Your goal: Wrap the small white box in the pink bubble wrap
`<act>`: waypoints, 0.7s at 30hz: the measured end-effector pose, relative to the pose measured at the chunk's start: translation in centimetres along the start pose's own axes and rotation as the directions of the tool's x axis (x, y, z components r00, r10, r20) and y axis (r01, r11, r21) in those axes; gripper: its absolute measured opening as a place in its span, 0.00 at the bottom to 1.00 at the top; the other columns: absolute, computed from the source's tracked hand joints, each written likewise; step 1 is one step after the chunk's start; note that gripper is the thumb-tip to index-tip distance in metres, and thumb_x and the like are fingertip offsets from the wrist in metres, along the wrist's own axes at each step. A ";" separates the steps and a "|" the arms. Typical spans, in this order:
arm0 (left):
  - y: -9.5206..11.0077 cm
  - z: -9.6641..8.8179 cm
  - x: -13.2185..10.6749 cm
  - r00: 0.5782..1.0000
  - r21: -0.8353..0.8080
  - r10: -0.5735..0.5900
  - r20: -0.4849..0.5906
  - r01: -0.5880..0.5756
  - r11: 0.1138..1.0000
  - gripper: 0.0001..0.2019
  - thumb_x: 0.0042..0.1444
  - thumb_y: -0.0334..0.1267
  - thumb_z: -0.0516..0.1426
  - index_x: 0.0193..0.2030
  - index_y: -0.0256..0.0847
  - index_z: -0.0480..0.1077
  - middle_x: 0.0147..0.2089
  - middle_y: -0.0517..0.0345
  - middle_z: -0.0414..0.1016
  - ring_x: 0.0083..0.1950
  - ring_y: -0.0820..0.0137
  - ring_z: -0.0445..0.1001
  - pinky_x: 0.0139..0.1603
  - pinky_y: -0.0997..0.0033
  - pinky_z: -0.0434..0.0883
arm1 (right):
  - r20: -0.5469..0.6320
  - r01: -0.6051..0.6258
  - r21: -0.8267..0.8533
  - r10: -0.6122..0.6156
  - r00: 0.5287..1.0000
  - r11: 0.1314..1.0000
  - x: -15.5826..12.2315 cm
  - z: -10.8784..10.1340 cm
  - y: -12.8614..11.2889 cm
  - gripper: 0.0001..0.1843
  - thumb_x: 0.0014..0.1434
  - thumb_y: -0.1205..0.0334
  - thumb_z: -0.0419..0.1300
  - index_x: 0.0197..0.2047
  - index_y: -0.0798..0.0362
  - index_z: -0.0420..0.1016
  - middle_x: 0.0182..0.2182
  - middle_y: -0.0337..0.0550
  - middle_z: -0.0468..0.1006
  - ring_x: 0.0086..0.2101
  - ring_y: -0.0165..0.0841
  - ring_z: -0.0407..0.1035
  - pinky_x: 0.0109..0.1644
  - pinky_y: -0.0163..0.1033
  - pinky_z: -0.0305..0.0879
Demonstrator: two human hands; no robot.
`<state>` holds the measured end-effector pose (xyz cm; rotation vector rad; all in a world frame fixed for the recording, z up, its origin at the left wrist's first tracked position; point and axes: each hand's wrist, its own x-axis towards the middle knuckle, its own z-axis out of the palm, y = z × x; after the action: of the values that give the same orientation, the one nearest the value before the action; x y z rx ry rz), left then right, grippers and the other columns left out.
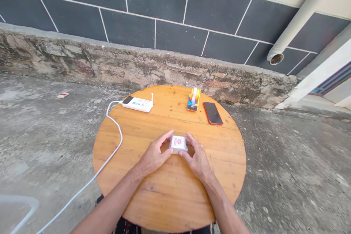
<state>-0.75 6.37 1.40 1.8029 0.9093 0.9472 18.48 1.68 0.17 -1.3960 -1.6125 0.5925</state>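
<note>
A small clear plastic box with a white label and pink print rests on the round wooden table. My left hand grips its left side, thumb at the near edge and fingers at the far corner. On the opposite side my right hand holds it the same way, with the thumb low at the front. What lies inside the box is too small to make out.
Toward the table's far edge stand a white power strip, an orange and blue tape dispenser and a red-edged phone. A white cable runs off the left side. Beyond is a stone-based wall.
</note>
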 end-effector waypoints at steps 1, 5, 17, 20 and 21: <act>0.0 0.0 0.1 1.000 -0.001 0.005 -0.010 -0.005 1.000 0.29 0.55 0.33 0.56 0.65 0.42 0.58 0.62 0.51 0.67 0.61 0.61 0.67 0.62 0.57 0.65 | -0.017 0.004 -0.004 -0.004 1.000 1.000 0.0 0.0 -0.1 0.34 0.57 0.56 0.62 0.65 0.49 0.57 0.55 0.51 0.71 0.54 0.45 0.66 0.60 0.58 0.59; -0.2 -0.1 0.4 0.997 0.093 0.067 -0.030 -0.064 0.994 0.25 0.56 0.34 0.55 0.62 0.46 0.62 0.62 0.53 0.67 0.62 0.60 0.65 0.63 0.55 0.63 | -0.057 0.008 -0.049 -0.010 0.998 0.999 0.1 -0.1 0.0 0.34 0.56 0.56 0.62 0.64 0.48 0.58 0.54 0.51 0.72 0.54 0.46 0.66 0.59 0.58 0.58; -0.2 -0.5 0.2 0.993 0.183 0.108 0.051 -0.116 0.976 0.31 0.53 0.33 0.57 0.65 0.45 0.57 0.66 0.52 0.61 0.66 0.59 0.60 0.65 0.55 0.60 | 0.073 -0.003 -0.103 0.011 0.997 0.995 -0.1 -0.9 -0.2 0.40 0.53 0.57 0.64 0.66 0.48 0.53 0.60 0.50 0.65 0.57 0.46 0.61 0.62 0.58 0.54; 0.1 -0.6 0.0 0.995 0.156 0.085 0.054 -0.092 0.983 0.31 0.54 0.34 0.57 0.66 0.45 0.56 0.67 0.52 0.60 0.66 0.59 0.60 0.66 0.56 0.60 | 0.072 -0.010 -0.050 0.013 0.997 0.999 -0.2 -1.0 -0.3 0.40 0.53 0.58 0.64 0.66 0.47 0.52 0.61 0.48 0.63 0.59 0.45 0.59 0.63 0.57 0.53; 0.1 -0.5 0.0 0.996 0.146 0.077 0.052 -0.083 0.986 0.31 0.55 0.35 0.57 0.66 0.46 0.56 0.67 0.53 0.60 0.66 0.59 0.61 0.66 0.56 0.60 | 0.070 -0.010 -0.040 0.013 0.997 0.999 -0.3 -1.0 -0.3 0.40 0.54 0.59 0.64 0.66 0.46 0.52 0.61 0.48 0.64 0.60 0.45 0.59 0.63 0.57 0.53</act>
<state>-1.19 6.56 1.66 1.9916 0.9041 0.9046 19.18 1.16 0.86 -1.4282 -1.6816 0.6254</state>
